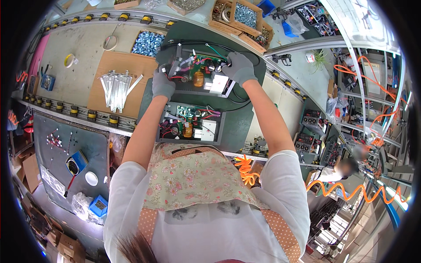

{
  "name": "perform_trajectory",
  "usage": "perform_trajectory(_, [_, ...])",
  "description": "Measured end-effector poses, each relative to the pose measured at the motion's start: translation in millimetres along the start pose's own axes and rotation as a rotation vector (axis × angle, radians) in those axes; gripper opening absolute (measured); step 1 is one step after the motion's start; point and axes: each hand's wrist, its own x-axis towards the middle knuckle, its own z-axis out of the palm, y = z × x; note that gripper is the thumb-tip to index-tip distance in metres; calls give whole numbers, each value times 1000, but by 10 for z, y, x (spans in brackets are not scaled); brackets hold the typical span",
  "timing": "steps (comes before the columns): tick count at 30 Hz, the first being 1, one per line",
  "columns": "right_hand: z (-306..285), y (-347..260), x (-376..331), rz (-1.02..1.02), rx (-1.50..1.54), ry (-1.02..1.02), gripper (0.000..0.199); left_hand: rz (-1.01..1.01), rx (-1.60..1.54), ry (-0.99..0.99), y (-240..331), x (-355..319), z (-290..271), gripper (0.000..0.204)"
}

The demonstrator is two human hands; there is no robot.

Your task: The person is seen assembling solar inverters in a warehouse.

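Observation:
Both of my hands wear grey gloves and are at the far one of two open electronics units. This far unit has a metal case, a green circuit board, a copper-coloured coil and a white block. My left hand closes round its left end, beside an upright metal plate and a small white connector. At the right end, my right hand has its fingers curled over the edge, near a green wire. Its fingertips are partly hidden. The similar near unit lies closer to my apron, untouched.
Both units rest on a dark green board over a roller conveyor line. To the left, metal strips lie on cardboard beside a box of blue-silver parts. Boxes of small hardware stand beyond. An orange coiled hose hangs at right.

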Motion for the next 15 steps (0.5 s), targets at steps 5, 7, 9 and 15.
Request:
perform_trajectory(5, [-30, -236, -19, 198, -163, 102, 34, -23, 37, 2, 7, 20, 6, 65])
perform_trajectory(7, [-20, -187, 49, 191, -143, 67, 34, -30, 16, -19, 23, -6, -12, 67])
perform_trajectory(9, [11, -158, 96, 178, -119, 33, 34, -40, -3, -32, 20, -9, -39, 68])
perform_trajectory(15, [163, 43, 153, 134, 239, 44, 32, -20, 52, -28, 37, 10, -27, 69])
